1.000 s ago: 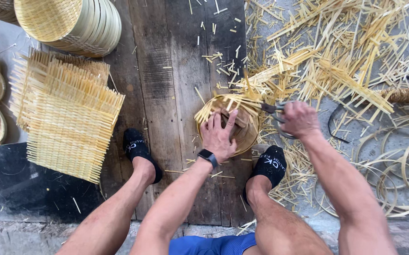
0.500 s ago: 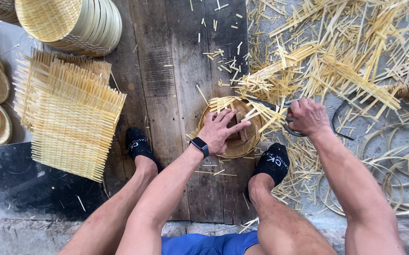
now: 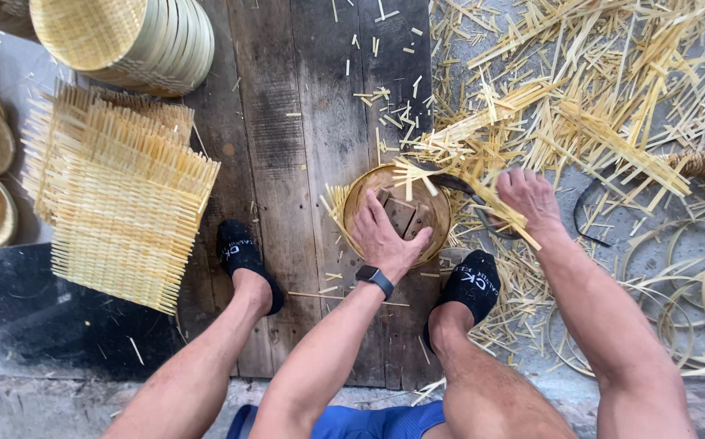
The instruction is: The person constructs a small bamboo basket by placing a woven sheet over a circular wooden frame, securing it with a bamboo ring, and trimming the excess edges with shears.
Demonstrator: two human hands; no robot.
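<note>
Pressing down on a round woven basket (image 3: 397, 213), the left hand (image 3: 387, 237) lies flat with fingers spread, palm over a small wooden block (image 3: 405, 215) that sits inside the basket. Grip of this hand: open, nothing enclosed; it bears on the block and the basket's weave. A dark watch (image 3: 375, 280) sits on the left wrist.

Basket position: on the dark wooden planks (image 3: 304, 146), between the two feet in black socks (image 3: 239, 252), just ahead of the right foot. Untrimmed strip ends stick out around the basket's rim, longest at the upper right.

Right hand (image 3: 527, 199): fingers curled closed around the handle of dark shears (image 3: 454, 185), blades pointing left toward the rim at the upper right. Several pale bamboo strips (image 3: 503, 213) lie across the knuckles. Blade opening cannot be judged; strips cover it.

Surroundings: loose bamboo offcuts (image 3: 580, 97) heaped to the right and above; thin bamboo hoops (image 3: 694, 276) on the grey floor at the far right; a stack of flat woven mats (image 3: 117, 203) with fringed edges at the left; a stack of finished round baskets (image 3: 125, 36) at the upper left.
</note>
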